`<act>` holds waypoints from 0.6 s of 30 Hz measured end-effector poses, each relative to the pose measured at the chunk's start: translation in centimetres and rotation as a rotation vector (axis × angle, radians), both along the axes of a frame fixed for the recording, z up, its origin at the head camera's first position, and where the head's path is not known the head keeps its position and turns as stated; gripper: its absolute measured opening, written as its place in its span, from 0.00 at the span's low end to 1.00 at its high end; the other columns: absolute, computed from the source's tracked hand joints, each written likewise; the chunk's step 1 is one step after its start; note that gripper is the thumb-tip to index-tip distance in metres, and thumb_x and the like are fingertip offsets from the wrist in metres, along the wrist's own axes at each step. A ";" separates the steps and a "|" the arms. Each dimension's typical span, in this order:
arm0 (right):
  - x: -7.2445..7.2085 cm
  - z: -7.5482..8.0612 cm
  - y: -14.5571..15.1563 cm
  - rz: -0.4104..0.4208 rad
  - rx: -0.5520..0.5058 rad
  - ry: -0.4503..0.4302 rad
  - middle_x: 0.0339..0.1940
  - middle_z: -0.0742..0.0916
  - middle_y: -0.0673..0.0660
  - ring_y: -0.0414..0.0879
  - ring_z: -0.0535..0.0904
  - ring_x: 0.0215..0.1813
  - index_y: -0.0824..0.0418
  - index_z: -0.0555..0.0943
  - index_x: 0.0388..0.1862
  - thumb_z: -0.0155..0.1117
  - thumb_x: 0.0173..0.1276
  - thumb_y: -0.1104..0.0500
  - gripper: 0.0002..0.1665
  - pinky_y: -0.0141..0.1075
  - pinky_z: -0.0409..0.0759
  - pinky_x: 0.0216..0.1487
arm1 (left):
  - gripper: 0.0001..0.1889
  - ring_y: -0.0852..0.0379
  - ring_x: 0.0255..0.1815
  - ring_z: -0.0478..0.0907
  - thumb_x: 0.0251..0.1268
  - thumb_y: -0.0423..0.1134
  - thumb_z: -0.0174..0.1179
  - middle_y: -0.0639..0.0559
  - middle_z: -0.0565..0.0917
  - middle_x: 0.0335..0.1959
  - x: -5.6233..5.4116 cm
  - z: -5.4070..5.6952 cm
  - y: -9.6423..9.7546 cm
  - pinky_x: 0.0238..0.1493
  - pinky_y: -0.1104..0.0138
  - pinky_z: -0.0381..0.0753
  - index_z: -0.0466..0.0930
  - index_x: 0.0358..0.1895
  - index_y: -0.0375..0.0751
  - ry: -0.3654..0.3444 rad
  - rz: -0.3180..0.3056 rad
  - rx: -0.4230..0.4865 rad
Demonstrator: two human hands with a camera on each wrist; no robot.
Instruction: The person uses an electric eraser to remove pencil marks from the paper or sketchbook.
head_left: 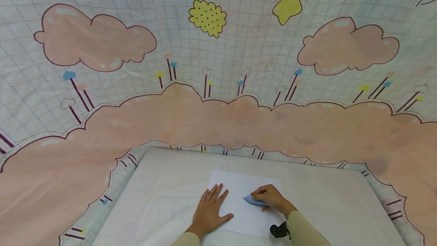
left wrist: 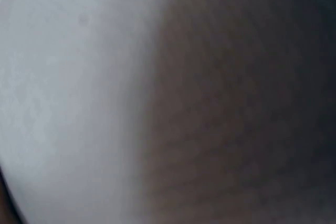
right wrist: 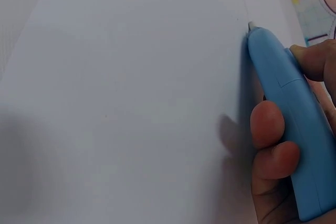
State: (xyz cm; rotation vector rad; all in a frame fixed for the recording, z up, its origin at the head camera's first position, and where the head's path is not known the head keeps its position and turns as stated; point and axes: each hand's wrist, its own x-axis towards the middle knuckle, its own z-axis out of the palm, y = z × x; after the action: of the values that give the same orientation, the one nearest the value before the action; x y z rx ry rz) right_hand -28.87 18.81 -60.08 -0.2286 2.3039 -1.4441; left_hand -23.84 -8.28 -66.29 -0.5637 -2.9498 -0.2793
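Observation:
A white sheet of paper (head_left: 239, 215) lies on the white table. My left hand (head_left: 211, 210) rests on its left part, fingers spread. In my right hand (head_left: 271, 196) I grip a thick light-blue pen-shaped tool (right wrist: 286, 108) that resembles an electric eraser. Its short greyish tip (right wrist: 252, 25) points left, at or just above the paper beside a faint line; contact is hard to tell. One finger presses on a raised part of the tool's side. Dark, blurred skin and a pale surface fill the left wrist view.
Bare white table (head_left: 153, 196) surrounds the sheet on both sides. Behind it hangs a backdrop (head_left: 225, 120) printed with clouds and stars. A black device (head_left: 279, 231) sits at my right wrist, over the paper's lower right corner.

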 end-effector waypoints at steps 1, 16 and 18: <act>0.0 0.0 0.1 0.002 -0.001 0.005 0.42 0.87 0.55 0.37 0.73 0.14 0.64 0.88 0.43 0.70 0.63 0.59 0.12 0.26 0.68 0.18 | 0.46 0.51 0.80 0.51 0.60 0.81 0.34 0.54 0.55 0.80 0.0 0.0 0.0 0.76 0.49 0.54 0.59 0.76 0.59 -0.001 0.000 -0.001; -0.3 -0.4 0.4 -0.004 0.007 -0.002 0.41 0.87 0.55 0.38 0.73 0.14 0.65 0.87 0.43 0.70 0.63 0.59 0.13 0.27 0.68 0.17 | 0.45 0.50 0.79 0.54 0.60 0.80 0.36 0.53 0.58 0.79 0.0 -0.4 0.0 0.74 0.48 0.56 0.62 0.75 0.58 0.057 -0.004 0.028; -0.2 -0.4 0.3 -0.005 0.007 -0.003 0.40 0.87 0.55 0.38 0.73 0.14 0.65 0.87 0.43 0.70 0.63 0.59 0.12 0.27 0.68 0.17 | 0.45 0.49 0.79 0.54 0.60 0.80 0.36 0.53 0.58 0.79 0.0 -0.4 0.0 0.74 0.48 0.56 0.62 0.75 0.57 0.051 -0.005 0.026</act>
State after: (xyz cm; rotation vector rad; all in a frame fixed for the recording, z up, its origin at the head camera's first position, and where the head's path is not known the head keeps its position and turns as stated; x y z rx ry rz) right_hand -29.10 19.10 -60.50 -0.2185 2.3085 -1.4374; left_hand -23.85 -8.24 -66.74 -0.5657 -2.8918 -0.2986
